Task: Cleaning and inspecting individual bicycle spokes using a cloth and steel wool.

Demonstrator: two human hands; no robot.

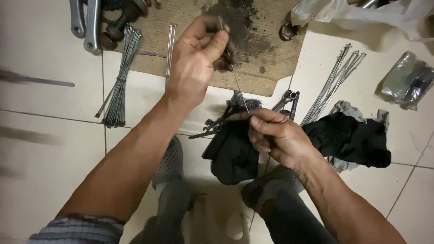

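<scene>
My left hand (pixel 199 58) pinches the upper end of a thin metal spoke (pixel 235 77) above the floor. My right hand (pixel 275 135) grips a black cloth (pixel 233 153) wrapped around the spoke's lower end, with a bit of steel wool (pixel 246 103) showing just above the fingers. The spoke runs diagonally between both hands.
A tied bundle of spokes (pixel 120 79) lies left, another loose bundle (pixel 332 83) right. Dirty cardboard (pixel 253 40) holds crank arms (pixel 88 22). A wrench (pixel 212 129), a black rag (pixel 350 138), a plastic packet (pixel 407 79) and my shoes (pixel 169 162) are on the tiled floor.
</scene>
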